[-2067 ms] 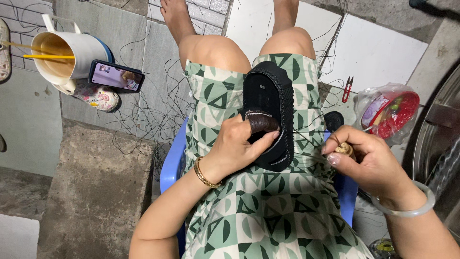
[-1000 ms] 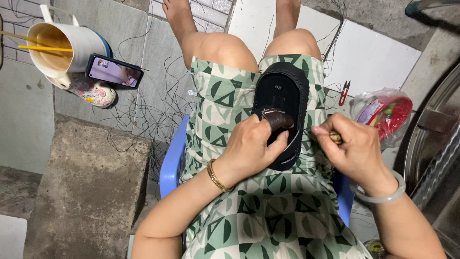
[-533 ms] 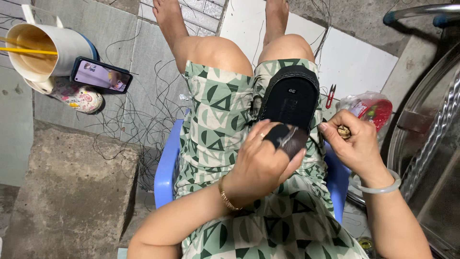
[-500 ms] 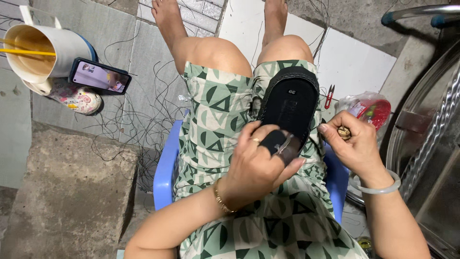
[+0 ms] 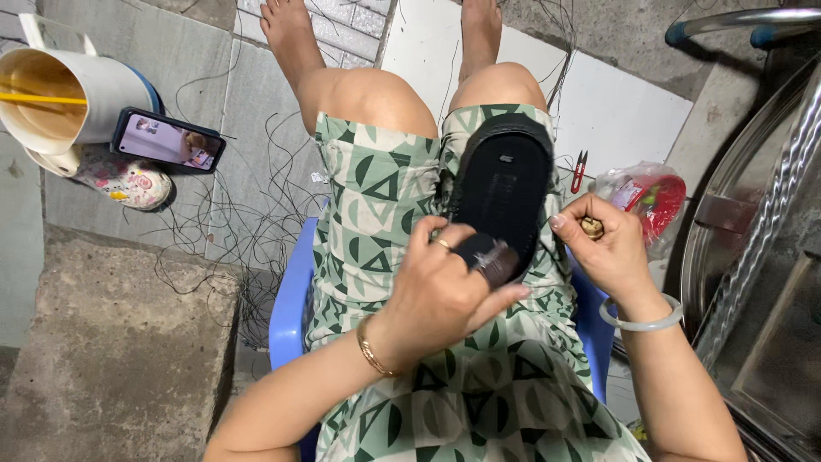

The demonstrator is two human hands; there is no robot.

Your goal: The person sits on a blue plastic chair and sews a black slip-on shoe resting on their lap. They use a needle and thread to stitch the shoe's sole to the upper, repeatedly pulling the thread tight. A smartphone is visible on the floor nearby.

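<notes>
A seated person's left hand (image 5: 445, 295) grips the near end of a black shoe sole (image 5: 503, 184) lying on the lap, while the right hand (image 5: 603, 248), just right of the sole, pinches a small brownish tool (image 5: 591, 227), red snips (image 5: 579, 170) lying beyond.

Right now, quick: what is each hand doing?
Left hand: closed on the near end of the black shoe in the lap.
Right hand: closed on a small brown tool beside the shoe.
</notes>
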